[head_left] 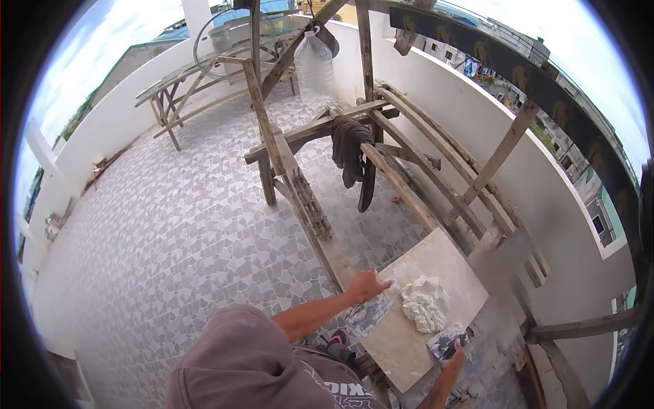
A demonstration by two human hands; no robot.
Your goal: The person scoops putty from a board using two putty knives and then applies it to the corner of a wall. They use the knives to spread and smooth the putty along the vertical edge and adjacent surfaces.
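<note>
A square beige tile [397,335] lies on a wooden bench, with a heap of whitish paste [425,304] near its middle. My left hand [368,285] is closed at the tile's left edge, above a grey, paste-smeared flat piece [368,314]; whether it grips that piece or the tile is unclear. At the tile's lower right, my right hand [455,359] is closed on a trowel [446,341] with a dark handle and a paste-covered blade, close beside the heap.
Wooden trestles and beams [293,184] stand ahead, with a dark cloth [349,150] hanging over one. A clear plastic jug [314,65] hangs above them. A low white wall [518,157] runs along the right. Another wooden table [180,78] stands farther back on the patterned floor.
</note>
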